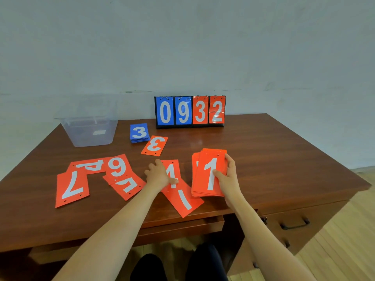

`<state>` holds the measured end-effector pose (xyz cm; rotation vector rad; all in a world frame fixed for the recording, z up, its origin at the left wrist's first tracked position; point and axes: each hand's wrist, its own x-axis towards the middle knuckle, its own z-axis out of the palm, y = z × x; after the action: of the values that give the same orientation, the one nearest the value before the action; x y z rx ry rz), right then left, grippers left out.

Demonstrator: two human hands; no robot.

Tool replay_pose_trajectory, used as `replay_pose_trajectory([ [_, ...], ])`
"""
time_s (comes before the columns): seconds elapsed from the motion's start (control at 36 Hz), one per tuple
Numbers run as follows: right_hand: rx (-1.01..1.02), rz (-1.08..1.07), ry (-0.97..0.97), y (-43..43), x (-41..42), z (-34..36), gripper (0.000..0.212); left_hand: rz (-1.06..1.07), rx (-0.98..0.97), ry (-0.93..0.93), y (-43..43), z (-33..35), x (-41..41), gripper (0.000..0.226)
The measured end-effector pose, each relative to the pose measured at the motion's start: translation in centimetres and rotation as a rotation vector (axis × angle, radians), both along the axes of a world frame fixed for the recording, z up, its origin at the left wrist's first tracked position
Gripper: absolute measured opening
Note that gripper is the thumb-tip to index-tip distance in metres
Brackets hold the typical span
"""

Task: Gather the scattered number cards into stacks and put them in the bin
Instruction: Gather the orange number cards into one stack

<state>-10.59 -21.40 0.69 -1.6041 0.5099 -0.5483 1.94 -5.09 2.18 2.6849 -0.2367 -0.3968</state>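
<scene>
My right hand (228, 175) grips a stack of orange cards (209, 173) with a 1 on top, thumb on the face and fingers round the right edge. My left hand (159, 174) rests on a loose orange card showing a 1 (172, 171), fingers spread, thumb on its face. Another orange card (183, 201) lies slanted beneath it. Loose orange cards 7 (71, 189), 6 (118, 166) and others lie at the left. An orange 3 (154, 146) and a blue stack topped by 3 (139, 133) lie further back. The clear plastic bin (89, 126) stands at the back left.
A flip scoreboard (190, 111) reading 0932 stands at the back of the wooden desk (274, 159), against the wall. The desk's front edge runs just under my forearms, with drawers (294, 225) at the lower right.
</scene>
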Motion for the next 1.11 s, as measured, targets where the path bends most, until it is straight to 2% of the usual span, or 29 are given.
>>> replay_pose_trajectory([
  [0.14, 0.014, -0.006, 0.013, -0.4, 0.5, -0.1, 0.056, 0.104, -0.171, -0.009, -0.4, -0.4, 1.4, 0.101],
  [0.19, 0.017, -0.008, 0.012, -0.5, 0.7, -0.1, 0.057, 0.146, -0.282, -0.059, -0.5, -0.8, 1.8, 0.089],
  [0.33, 0.026, -0.008, 0.004, -0.5, 0.9, -0.1, 0.057, 0.236, -0.574, -0.164, -0.5, -0.3, 2.0, 0.042],
  [0.44, 0.042, -0.008, -0.002, -0.4, 0.9, 0.2, 0.059, 0.262, -0.837, -0.252, -0.6, 2.0, 1.2, 0.028],
  [0.5, 0.047, -0.002, -0.012, -0.3, 0.8, 0.3, 0.059, 0.262, -0.971, -0.228, -0.5, 3.2, 0.8, 0.026],
  [0.58, 0.042, -0.003, -0.017, -0.1, 0.6, 0.3, 0.058, 0.178, -1.108, -0.085, -0.5, 3.9, 0.2, 0.018],
  [0.72, 0.080, 0.003, -0.019, 0.4, 0.3, 0.8, 0.049, -0.029, -0.978, 0.027, -0.8, 3.4, -2.7, 0.018],
  [0.89, 0.131, -0.019, -0.025, 0.9, -0.3, 1.3, 0.040, -0.114, -0.717, -0.107, -1.4, 2.0, -5.4, 0.013],
  [0.94, 0.137, -0.005, -0.029, 1.1, -0.7, 1.3, 0.045, -0.098, -0.700, -0.129, -1.6, 1.9, -6.1, 0.016],
  [1.03, 0.077, 0.017, -0.018, 1.2, -1.1, 1.2, 0.066, -0.103, -0.712, -0.143, -1.7, 1.9, -6.9, 0.021],
  [1.11, 0.051, 0.008, -0.016, 1.1, -1.4, 1.1, 0.069, -0.102, -0.667, -0.111, -1.3, 1.7, -6.9, 0.035],
])
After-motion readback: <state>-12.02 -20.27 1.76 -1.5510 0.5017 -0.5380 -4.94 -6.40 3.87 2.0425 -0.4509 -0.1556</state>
